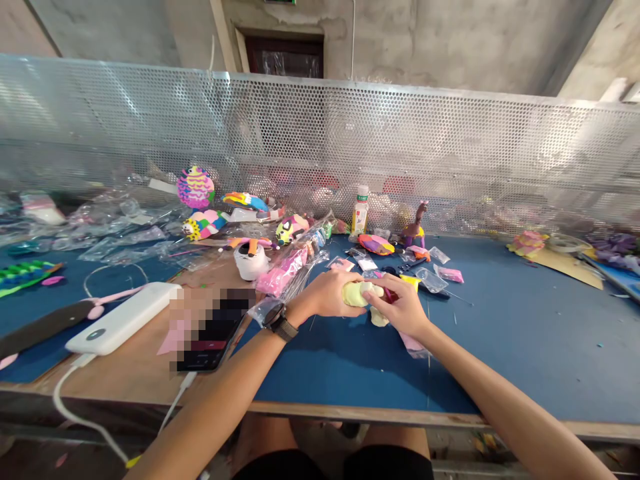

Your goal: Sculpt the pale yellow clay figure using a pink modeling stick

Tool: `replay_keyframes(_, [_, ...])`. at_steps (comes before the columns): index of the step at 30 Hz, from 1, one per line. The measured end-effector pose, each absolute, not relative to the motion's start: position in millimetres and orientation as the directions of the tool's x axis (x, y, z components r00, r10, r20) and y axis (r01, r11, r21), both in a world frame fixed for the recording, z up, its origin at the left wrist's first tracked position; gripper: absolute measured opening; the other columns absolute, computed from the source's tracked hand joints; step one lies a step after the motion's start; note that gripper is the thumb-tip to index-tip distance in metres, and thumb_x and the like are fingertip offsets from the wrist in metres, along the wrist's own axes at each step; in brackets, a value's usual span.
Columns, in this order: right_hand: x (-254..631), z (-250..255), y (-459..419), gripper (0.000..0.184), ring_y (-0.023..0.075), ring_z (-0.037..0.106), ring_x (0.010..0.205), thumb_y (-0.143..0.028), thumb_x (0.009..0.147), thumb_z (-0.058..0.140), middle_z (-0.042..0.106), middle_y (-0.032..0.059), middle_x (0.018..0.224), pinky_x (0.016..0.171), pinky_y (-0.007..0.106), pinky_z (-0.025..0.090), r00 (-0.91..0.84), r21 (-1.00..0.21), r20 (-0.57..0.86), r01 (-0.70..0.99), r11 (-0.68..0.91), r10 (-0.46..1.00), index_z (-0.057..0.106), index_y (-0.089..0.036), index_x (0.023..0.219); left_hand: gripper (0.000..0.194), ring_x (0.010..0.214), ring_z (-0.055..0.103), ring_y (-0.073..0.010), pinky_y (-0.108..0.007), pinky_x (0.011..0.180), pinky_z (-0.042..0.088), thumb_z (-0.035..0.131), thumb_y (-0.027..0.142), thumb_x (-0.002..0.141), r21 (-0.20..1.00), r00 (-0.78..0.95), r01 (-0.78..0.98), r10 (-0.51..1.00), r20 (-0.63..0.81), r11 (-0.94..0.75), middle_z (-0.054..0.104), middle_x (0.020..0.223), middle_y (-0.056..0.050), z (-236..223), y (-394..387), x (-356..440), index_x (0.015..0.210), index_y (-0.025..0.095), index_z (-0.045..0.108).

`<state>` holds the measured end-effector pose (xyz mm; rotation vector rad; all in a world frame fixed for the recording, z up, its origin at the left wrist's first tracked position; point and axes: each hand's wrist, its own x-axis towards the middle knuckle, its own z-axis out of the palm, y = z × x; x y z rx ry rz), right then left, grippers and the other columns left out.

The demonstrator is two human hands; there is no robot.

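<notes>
Above the blue tabletop, my left hand (326, 293) is wrapped round a lump of pale yellow modelling clay (353, 294). The fingers of my right hand (404, 307) close on the lump's right end, where a lighter bit shows. Just below them is a smaller pale piece of clay (379, 318); whether it lies on the table or hangs from the lump I cannot tell. A pink packet (413, 345) sits under my right wrist. Behind my hands are a yellow packet (411, 282) and several small clear bags (431, 280).
Left of my arms lie a phone (215, 333) and a white power bank (125, 318), both cabled. Colourful clay figures (203, 225), pink clay packs (283, 272) and a glue bottle (360, 212) stand farther back. A perforated metal screen (425, 133) borders the table.
</notes>
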<state>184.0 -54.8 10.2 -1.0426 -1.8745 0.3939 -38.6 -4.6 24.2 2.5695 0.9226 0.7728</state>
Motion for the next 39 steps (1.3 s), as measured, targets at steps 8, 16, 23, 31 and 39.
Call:
replay_keyframes(8, [185.1,6.2,-52.4,0.042,0.0177,0.051,0.065,-0.062,0.095,0.073,0.058,0.0016,0.075,0.062,0.032,0.044,-0.282,-0.599,0.607,0.452,0.661,0.743,0.083,-0.023,0.109,0.047,0.077,0.072,-0.0199,-0.028,0.069,0.049,0.087,0.047,0.072,0.485,0.729,0.414,0.599,0.330,-0.771,0.081,0.097,-0.003,26.0,-2.8,-38.4,0.110,0.021,0.077])
replay_keyframes(16, [180.4,6.0,-57.1,0.035,0.0171,0.052,0.063,-0.053,0.101,0.067,0.059,0.0020,0.074,0.060,0.032,0.042,-0.251,-0.601,0.606,0.477,0.641,0.755,0.083,-0.022,0.109,0.051,0.078,0.071,-0.0190,-0.027,0.068,0.049,0.089,0.048,0.070,0.495,0.725,0.408,0.602,0.335,-0.767,0.081,0.098,-0.002,22.5,-1.9,-38.0,0.112,0.022,0.077])
replay_keyframes(23, [180.8,11.1,-60.0,0.041,0.0200,0.062,0.075,-0.055,0.106,0.055,0.071,0.0062,0.090,0.069,0.034,0.048,-0.264,-0.634,0.586,0.440,0.636,0.766,0.079,-0.022,0.116,0.058,0.086,0.074,-0.0208,-0.028,0.075,0.052,0.088,0.045,0.071,0.503,0.713,0.421,0.618,0.331,-0.755,0.081,0.105,-0.002,22.0,-1.5,-38.5,0.124,0.024,0.075])
replay_keyframes(31, [180.3,7.7,-56.6,0.034,0.0201,0.062,0.075,-0.051,0.103,0.062,0.072,0.0068,0.092,0.068,0.033,0.047,-0.209,-0.643,0.584,0.472,0.604,0.785,0.075,-0.020,0.106,0.040,0.077,0.072,-0.0206,-0.027,0.067,0.046,0.086,0.051,0.073,0.446,0.659,0.529,0.681,0.320,-0.722,0.078,0.088,-0.001,28.6,-8.7,-34.8,0.100,0.024,0.075])
replay_keyframes(39, [181.0,5.5,-52.5,0.031,0.0211,0.067,0.083,-0.049,0.098,0.067,0.075,0.0059,0.097,0.073,0.033,0.051,-0.161,-0.750,0.483,0.432,0.501,0.861,0.076,-0.020,0.104,0.044,0.087,0.076,-0.0270,-0.029,0.066,0.045,0.087,0.056,0.071,0.385,0.576,0.659,0.763,0.294,-0.646,0.080,0.094,-0.003,31.4,-13.2,-28.2,0.103,0.027,0.077])
